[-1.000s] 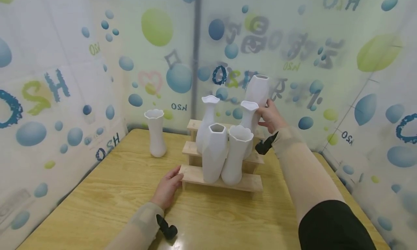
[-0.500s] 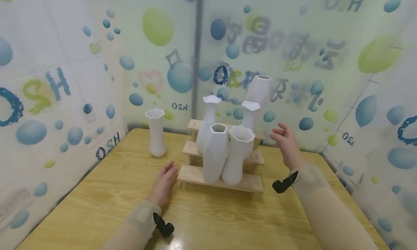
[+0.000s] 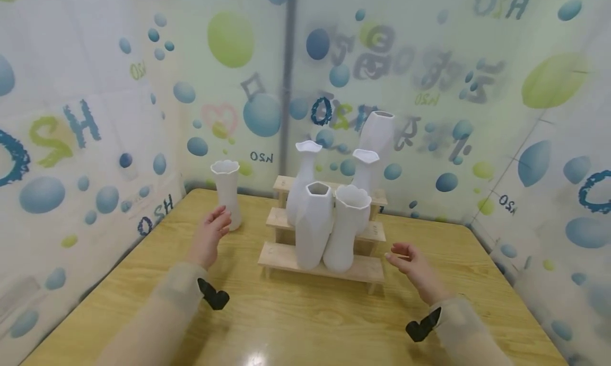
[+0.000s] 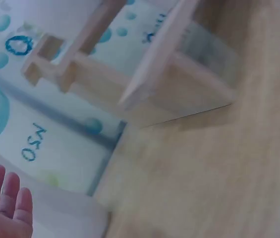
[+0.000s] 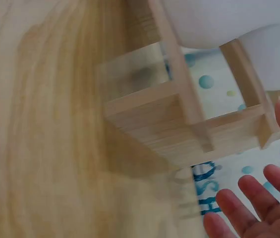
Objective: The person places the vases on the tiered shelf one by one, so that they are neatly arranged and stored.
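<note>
My left hand (image 3: 209, 238) is beside a white vase with a scalloped rim (image 3: 226, 188), which stands upright on the table at the left. Its fingers overlap the lower part of that vase in the head view; contact cannot be told. In the left wrist view, the loosely straight fingers (image 4: 8, 198) hold nothing. My right hand (image 3: 416, 273) hovers with relaxed fingers off the right end of a three-step wooden stand (image 3: 279, 254). On the stand's steps are several white vases, among them a faceted vase (image 3: 313, 231), a scalloped vase (image 3: 350, 217) and a tall faceted vase (image 3: 377, 132) at the back.
Two flared-neck vases, one on the left (image 3: 305, 175) and one on the right (image 3: 365, 170), occupy the middle step. A wooden table (image 3: 305, 323) carries everything. Printed curtains (image 3: 229, 90) close off the back and sides.
My right hand has let go of the tall back vase and come down toward the front right. My left hand has left the stand's edge and moved up and left to the lone vase.
</note>
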A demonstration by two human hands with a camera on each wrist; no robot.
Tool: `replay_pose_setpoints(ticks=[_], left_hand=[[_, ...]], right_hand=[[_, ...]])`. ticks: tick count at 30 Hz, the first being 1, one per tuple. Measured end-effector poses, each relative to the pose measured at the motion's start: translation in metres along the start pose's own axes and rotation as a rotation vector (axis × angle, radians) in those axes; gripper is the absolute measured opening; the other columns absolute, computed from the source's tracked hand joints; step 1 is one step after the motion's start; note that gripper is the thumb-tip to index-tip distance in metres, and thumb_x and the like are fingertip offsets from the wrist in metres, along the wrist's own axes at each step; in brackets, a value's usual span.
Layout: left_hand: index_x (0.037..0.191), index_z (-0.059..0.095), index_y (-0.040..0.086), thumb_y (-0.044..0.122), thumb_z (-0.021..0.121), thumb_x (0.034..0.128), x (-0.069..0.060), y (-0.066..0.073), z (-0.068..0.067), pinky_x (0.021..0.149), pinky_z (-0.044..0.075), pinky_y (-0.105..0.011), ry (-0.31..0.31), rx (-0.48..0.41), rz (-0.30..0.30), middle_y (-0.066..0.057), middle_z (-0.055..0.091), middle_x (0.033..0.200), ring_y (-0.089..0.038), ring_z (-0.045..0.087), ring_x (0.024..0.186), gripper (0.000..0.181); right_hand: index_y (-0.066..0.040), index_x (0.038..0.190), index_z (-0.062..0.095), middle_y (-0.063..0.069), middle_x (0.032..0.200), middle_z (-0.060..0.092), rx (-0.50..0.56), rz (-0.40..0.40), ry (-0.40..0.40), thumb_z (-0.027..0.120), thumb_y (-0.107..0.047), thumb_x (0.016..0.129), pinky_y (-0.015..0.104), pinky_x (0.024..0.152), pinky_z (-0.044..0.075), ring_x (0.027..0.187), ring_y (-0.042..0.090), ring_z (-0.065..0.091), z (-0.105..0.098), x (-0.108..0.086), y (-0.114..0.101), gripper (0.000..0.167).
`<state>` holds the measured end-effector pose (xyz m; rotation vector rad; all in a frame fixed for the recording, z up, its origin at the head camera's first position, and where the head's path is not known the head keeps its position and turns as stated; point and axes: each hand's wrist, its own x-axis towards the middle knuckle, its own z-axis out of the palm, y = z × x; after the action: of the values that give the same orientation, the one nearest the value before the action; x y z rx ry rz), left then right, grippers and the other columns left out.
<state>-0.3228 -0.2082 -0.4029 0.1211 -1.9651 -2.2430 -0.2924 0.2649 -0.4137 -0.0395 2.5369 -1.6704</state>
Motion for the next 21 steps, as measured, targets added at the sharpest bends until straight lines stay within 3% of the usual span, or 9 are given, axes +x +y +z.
replay_pose_setpoints(ticks=[4,7,11,13,16,21], left_hand=[[0.148,0.029,0.000,0.025,0.046,0.1019,0.016,0.018,-0.008,0.110,0.031,-0.042,0.075,0.009,0.052,-0.016,0.035,0.146,-0.021,0.045,0.116,0.055],[0.144,0.037,0.002,0.027,0.049,0.1003,0.026,0.029,-0.010,0.106,0.035,-0.039,0.165,0.030,0.085,-0.011,0.044,0.137,-0.017,0.048,0.109,0.052],[0.140,0.042,0.006,0.029,0.055,0.0972,0.037,0.039,-0.010,0.097,0.038,-0.032,0.300,0.075,0.084,-0.001,0.045,0.123,-0.013,0.044,0.104,0.050],[0.141,0.041,0.009,0.029,0.057,0.0958,0.042,0.042,-0.008,0.096,0.038,-0.031,0.344,0.083,0.072,-0.002,0.042,0.126,-0.014,0.041,0.108,0.052],[0.147,0.034,0.013,0.031,0.060,0.0943,0.048,0.044,-0.005,0.101,0.037,-0.032,0.353,0.100,0.050,-0.006,0.035,0.138,-0.018,0.037,0.119,0.061],[0.155,0.013,0.019,0.038,0.063,0.0917,0.053,0.041,-0.001,0.112,0.028,-0.040,0.255,0.161,-0.009,-0.004,0.016,0.157,-0.024,0.023,0.139,0.082]], right_hand=[[-0.001,0.148,0.023,0.025,0.149,0.029,0.004,0.029,-0.097,0.064,-0.033,0.093,0.057,0.105,0.033,0.132,0.041,0.035,0.007,0.000,0.014,0.076],[-0.002,0.150,0.022,0.027,0.149,0.029,-0.017,0.022,-0.145,0.066,-0.032,0.092,0.058,0.103,0.035,0.131,0.043,0.036,0.013,0.000,0.019,0.079],[-0.002,0.148,0.028,0.027,0.144,0.037,-0.066,-0.006,-0.156,0.070,-0.031,0.088,0.058,0.101,0.037,0.127,0.044,0.040,0.021,0.000,0.022,0.079],[-0.002,0.147,0.031,0.027,0.142,0.039,-0.078,-0.013,-0.154,0.071,-0.030,0.088,0.058,0.099,0.038,0.126,0.044,0.041,0.023,0.000,0.022,0.077],[-0.002,0.147,0.033,0.025,0.140,0.040,-0.093,-0.010,-0.143,0.073,-0.030,0.087,0.058,0.098,0.039,0.125,0.042,0.042,0.024,0.000,0.021,0.077],[-0.001,0.147,0.032,0.025,0.136,0.046,-0.097,-0.033,-0.154,0.075,-0.026,0.084,0.059,0.100,0.036,0.123,0.039,0.046,0.024,0.000,0.022,0.080]])
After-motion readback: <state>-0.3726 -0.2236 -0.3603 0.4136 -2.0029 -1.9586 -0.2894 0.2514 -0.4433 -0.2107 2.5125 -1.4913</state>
